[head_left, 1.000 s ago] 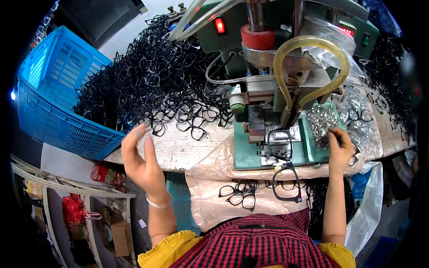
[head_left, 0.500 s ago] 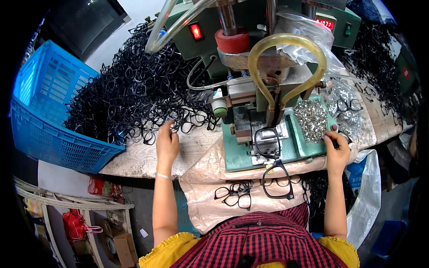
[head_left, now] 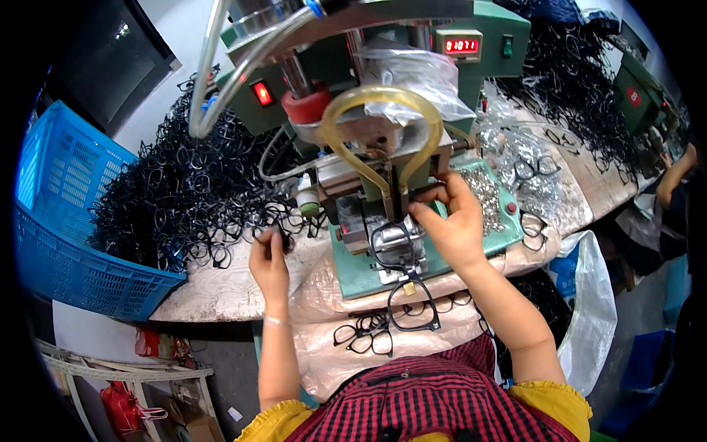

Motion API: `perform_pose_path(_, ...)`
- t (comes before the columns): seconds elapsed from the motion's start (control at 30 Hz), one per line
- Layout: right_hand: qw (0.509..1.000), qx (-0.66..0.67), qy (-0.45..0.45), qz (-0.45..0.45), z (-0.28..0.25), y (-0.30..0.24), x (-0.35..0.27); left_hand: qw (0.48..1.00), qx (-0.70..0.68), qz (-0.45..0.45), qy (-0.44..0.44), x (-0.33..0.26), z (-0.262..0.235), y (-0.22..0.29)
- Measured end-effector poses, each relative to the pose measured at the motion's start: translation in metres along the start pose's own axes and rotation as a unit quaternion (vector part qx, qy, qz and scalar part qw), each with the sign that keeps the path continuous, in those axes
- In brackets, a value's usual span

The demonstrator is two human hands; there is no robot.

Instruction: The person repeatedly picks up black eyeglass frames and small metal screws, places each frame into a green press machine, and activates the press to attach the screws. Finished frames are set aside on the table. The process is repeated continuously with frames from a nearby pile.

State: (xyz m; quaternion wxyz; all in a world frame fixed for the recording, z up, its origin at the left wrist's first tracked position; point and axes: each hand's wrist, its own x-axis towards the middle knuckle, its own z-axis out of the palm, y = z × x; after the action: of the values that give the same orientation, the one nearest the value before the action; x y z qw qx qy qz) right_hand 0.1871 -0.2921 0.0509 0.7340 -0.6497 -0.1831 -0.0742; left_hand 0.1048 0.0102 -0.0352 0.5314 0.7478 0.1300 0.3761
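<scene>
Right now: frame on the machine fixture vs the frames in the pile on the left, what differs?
The frame on the fixture sits alone on the green machine base, under the right hand; the pile of frames is a loose tangled heap on the table beside the blue basket. The fixture frame lies flat and lined up with the machine; the pile's frames point every way, and the left hand reaches into their edge. Both are black eyeglass fronts.

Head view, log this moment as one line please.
left hand: on black eyeglass frame pile | right hand: at green press machine | frame on fixture
</scene>
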Motion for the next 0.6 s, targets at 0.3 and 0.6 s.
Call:
perform_pose_path(0.3, 1.000, 0.025, 0.019, 0.005, 0.007, 0.001, -0.009, 0.954, -0.296, 0.051, -0.004, -0.016, 0.021, 0.086)
perform_pose_path(0.6, 0.984, 0.157, 0.030, 0.081, 0.028, -0.027, -0.025, 0.923, -0.272, 0.250, -0.108, 0.012, 0.057, 0.178)
